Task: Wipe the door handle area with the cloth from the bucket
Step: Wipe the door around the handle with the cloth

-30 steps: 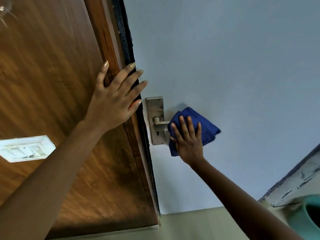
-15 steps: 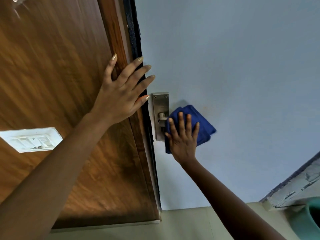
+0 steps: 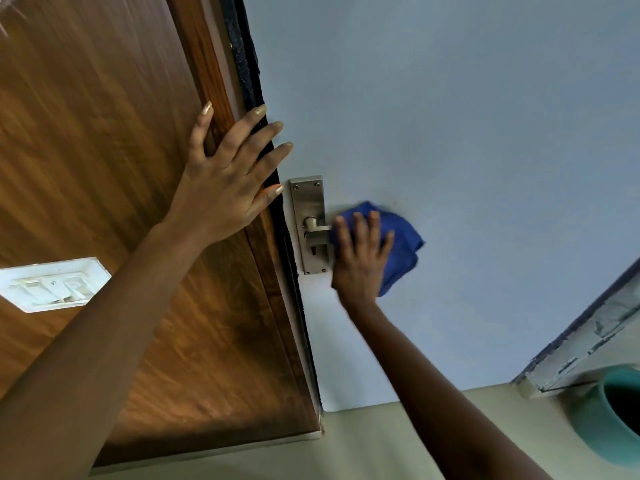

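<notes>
A steel door handle [image 3: 316, 230] on its long back plate [image 3: 307, 199] sits at the left edge of a pale blue door [image 3: 450, 133]. My right hand [image 3: 360, 258] presses a folded blue cloth [image 3: 401, 244] flat against the door, just right of the plate, covering the lever's outer end. My left hand [image 3: 228, 181] rests with fingers spread on the wooden frame [image 3: 214, 71] and black edge strip above left of the handle. A teal bucket [image 3: 595, 417] stands at the lower right; its inside is dark.
A white switch plate [image 3: 52, 284] is set in the brown wood panel [image 3: 86, 150] at left. A worn, peeling ledge [image 3: 588, 341] runs along the lower right above the bucket. Beige floor [image 3: 363, 445] lies below the door.
My right hand and the cloth have shifted a little to the right and down along the door beside the handle. My left hand stays on the frame.
</notes>
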